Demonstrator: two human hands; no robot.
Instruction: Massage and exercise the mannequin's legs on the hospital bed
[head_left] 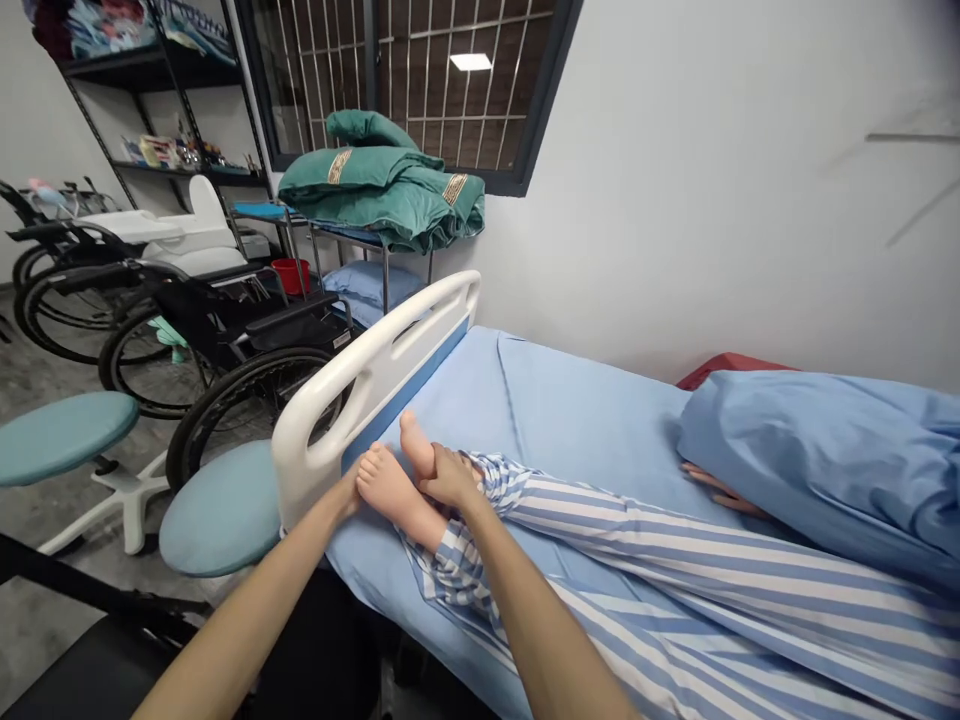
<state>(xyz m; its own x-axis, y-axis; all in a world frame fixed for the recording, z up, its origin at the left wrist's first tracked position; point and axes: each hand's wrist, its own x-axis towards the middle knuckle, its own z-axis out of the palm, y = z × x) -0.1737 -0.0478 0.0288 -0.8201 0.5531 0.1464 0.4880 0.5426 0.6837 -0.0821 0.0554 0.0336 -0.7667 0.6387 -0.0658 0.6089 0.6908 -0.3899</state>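
Two bare feet lie at the foot end of the bed, below blue-and-white striped trousers (637,520). My left hand (348,492) is against the toes and sole of the near foot (394,492); its fingers are mostly hidden behind that foot. My right hand (451,478) is closed around the ankle of the far foot (415,447). Both legs rest on the light blue sheet (585,400). I cannot tell for sure whether the lying figure is a person or a manikin.
A white footboard (330,385) rises just beyond the feet. Blue cloth (832,440) covers the figure's upper part, with fingers (724,490) showing at its edge. At left stand round stools (221,508) and wheelchairs (247,340). Green cushions (390,185) are stacked under the barred window.
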